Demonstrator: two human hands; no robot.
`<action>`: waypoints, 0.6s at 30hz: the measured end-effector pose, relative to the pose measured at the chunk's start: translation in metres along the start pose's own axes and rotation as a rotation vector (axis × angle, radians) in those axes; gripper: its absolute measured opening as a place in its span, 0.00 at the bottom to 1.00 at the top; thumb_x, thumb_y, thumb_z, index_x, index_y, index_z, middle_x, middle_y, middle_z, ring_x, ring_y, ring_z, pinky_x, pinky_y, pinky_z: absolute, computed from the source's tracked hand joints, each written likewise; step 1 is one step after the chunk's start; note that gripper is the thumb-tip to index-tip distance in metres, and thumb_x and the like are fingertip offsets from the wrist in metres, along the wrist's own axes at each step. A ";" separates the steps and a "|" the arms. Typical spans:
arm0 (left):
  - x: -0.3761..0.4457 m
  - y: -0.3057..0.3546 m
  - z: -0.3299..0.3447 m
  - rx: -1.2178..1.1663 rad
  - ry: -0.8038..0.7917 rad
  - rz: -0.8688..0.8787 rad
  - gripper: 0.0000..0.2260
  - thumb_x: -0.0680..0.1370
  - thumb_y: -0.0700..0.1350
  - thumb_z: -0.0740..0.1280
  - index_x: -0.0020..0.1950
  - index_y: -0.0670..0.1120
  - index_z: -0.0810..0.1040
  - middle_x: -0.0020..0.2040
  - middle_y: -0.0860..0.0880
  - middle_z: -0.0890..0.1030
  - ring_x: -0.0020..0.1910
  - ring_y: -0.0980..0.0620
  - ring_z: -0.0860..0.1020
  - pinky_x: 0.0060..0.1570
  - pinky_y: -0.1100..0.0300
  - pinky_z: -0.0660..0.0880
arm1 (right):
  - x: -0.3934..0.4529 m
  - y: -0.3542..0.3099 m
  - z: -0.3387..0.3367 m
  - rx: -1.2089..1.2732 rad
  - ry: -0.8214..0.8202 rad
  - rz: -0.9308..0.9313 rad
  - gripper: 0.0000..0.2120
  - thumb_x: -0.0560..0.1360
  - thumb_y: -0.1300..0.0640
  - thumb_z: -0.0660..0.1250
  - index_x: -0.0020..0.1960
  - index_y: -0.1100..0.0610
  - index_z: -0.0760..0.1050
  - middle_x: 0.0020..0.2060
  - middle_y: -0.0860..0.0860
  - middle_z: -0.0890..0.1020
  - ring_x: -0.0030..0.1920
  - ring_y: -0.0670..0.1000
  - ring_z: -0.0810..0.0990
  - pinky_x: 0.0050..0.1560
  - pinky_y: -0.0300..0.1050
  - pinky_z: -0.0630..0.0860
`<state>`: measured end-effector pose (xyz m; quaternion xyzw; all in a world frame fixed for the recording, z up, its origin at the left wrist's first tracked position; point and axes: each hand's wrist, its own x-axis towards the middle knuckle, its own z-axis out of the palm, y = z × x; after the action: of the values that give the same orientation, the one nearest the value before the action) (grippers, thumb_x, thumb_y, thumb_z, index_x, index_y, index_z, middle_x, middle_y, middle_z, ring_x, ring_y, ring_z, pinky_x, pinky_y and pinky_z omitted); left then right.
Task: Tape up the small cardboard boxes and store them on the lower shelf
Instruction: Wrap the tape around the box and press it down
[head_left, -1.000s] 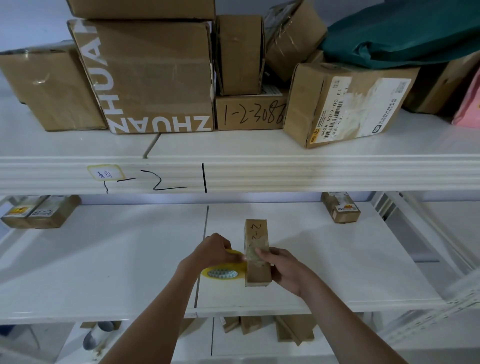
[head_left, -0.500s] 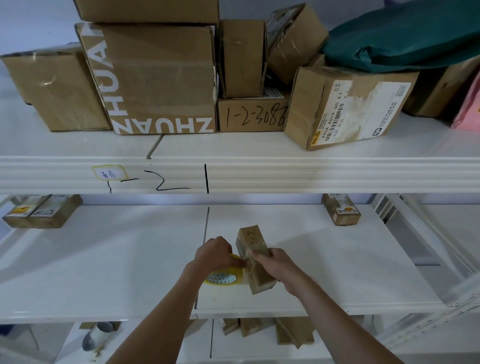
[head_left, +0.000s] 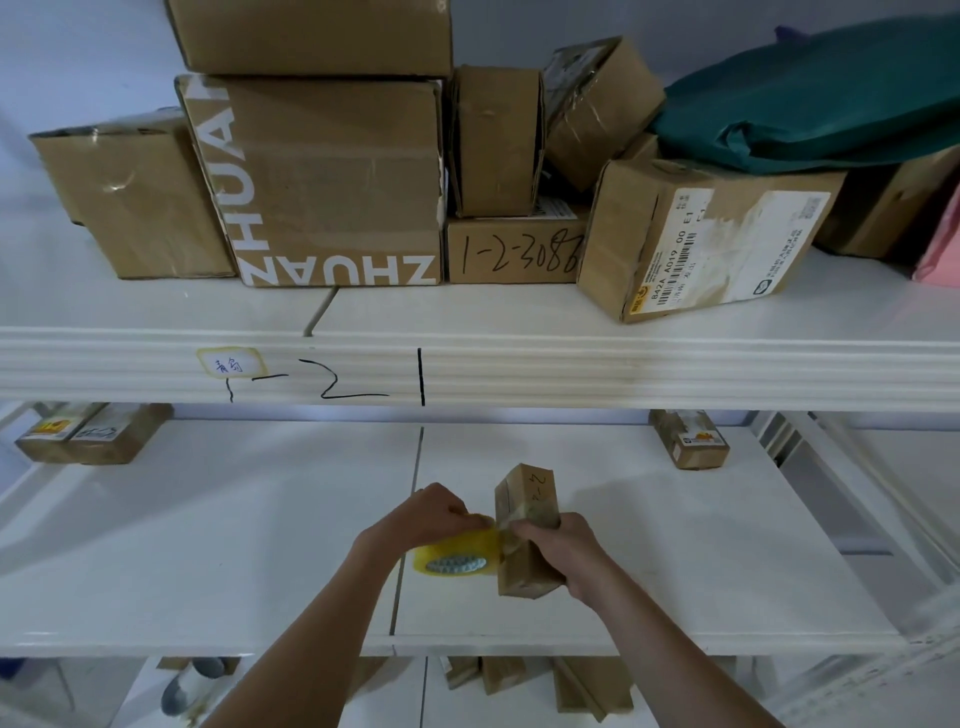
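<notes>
A small tall cardboard box (head_left: 525, 499) with handwriting on its top stands on the white middle shelf (head_left: 208, 545), tilted slightly. My right hand (head_left: 561, 551) grips its right side, thumb pressed on its front face. My left hand (head_left: 421, 519) holds a yellow roll of clear tape (head_left: 457, 556) right beside the box's left side. A short strip of tape runs from the roll onto the box.
Two small boxes (head_left: 93, 434) lie at the shelf's back left, another small box (head_left: 688, 439) at the back right. The upper shelf (head_left: 467, 364) carries several large cardboard boxes (head_left: 332, 182) and a green cloth (head_left: 831, 98). More boxes (head_left: 519, 675) lie on the level below.
The box has been turned and tilted in my right hand, while the tape roll stayed against its left side. The view has shifted slightly downward.
</notes>
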<state>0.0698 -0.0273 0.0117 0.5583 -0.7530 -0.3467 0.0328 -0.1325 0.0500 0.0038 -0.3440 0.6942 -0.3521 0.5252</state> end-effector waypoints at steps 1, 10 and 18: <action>-0.002 -0.003 -0.004 -0.038 -0.040 0.013 0.20 0.76 0.64 0.70 0.42 0.47 0.84 0.38 0.52 0.81 0.39 0.54 0.80 0.40 0.62 0.74 | 0.000 0.001 -0.003 -0.003 -0.007 -0.003 0.12 0.70 0.49 0.78 0.47 0.50 0.79 0.45 0.50 0.86 0.47 0.51 0.85 0.40 0.43 0.81; -0.002 -0.009 -0.021 -0.121 -0.079 0.065 0.16 0.75 0.58 0.74 0.34 0.50 0.80 0.32 0.51 0.76 0.36 0.54 0.76 0.39 0.61 0.70 | 0.002 -0.002 -0.011 0.047 -0.076 0.044 0.19 0.71 0.52 0.78 0.58 0.57 0.78 0.48 0.54 0.87 0.49 0.54 0.86 0.45 0.48 0.85; 0.006 -0.022 -0.012 0.140 0.058 -0.008 0.26 0.66 0.73 0.71 0.32 0.49 0.78 0.32 0.50 0.78 0.34 0.53 0.77 0.37 0.61 0.73 | -0.006 -0.008 -0.032 0.070 -0.135 0.002 0.21 0.72 0.54 0.78 0.61 0.60 0.79 0.50 0.55 0.87 0.53 0.57 0.85 0.57 0.57 0.82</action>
<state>0.0906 -0.0412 0.0068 0.5722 -0.7719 -0.2769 0.0138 -0.1614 0.0548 0.0197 -0.3479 0.6446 -0.3516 0.5829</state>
